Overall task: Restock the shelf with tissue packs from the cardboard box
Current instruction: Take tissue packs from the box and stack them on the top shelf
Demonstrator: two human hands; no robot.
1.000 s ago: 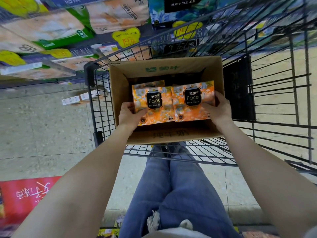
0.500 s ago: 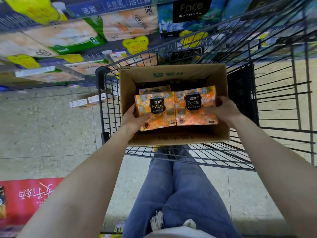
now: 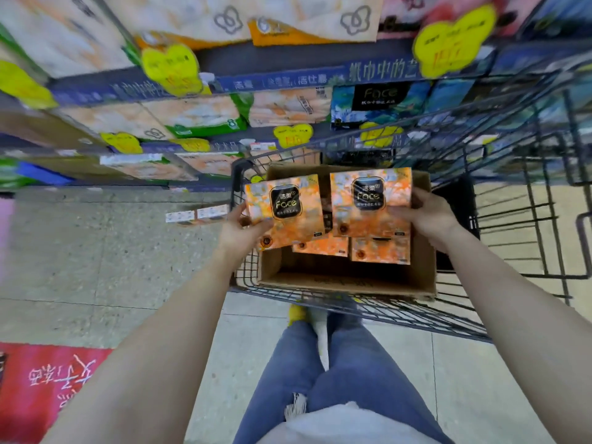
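Item 1. Left hand [image 3: 242, 230]: thumb on the printed face and fingers under the near-left corner of an orange tissue pack [image 3: 283, 211]. The pack tilts label-up, likely so its face reads for shelving. It is held clear above the box.

Item 2. Right hand [image 3: 427, 216]: clamped on the right edge of a second orange pack [image 3: 371, 201], thumb across the front, fingers hidden behind. The pack sits level and apart from the first by a narrow gap; one pack per hand suggests two are carried in a single trip.

Item 3. Cardboard box [image 3: 346, 278]: below both sets of fingertips, open-topped, resting in the wire cart [image 3: 525, 238]. More orange packs [image 3: 379, 249] remain inside, directly under the lifted pair, so restocking seems unfinished.

Item 4. Shelf [image 3: 288, 80]: beyond the fingertips and above, with blue edge strips, yellow price tags [image 3: 293, 135] and stacked tissue goods. The exact slot for the orange packs cannot be told.
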